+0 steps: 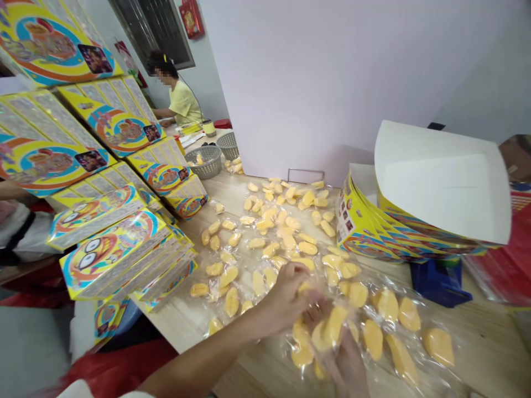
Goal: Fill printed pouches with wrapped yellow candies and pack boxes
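Observation:
Many yellow pieces in clear plastic wrappers [232, 301] lie spread over the wooden table [182, 326]. My left hand [290, 296] reaches in from the lower left over the pile, its fingers bent together at a clear wrapper; what exactly they pinch is blurred. Close by on the right, my right hand [346, 359] comes up from the bottom edge. It is closed on wrapped yellow pieces [332, 329], which hide part of its fingers. The two hands are nearly touching.
Colourful closed boxes [112, 254] are stacked high on the left. Nested open cartons [435, 182] stand at the right beside a blue holder [442, 282]. Grey baskets [205, 161] sit at the back, near a seated person in yellow. A pale panel [311, 83] rises behind the pile.

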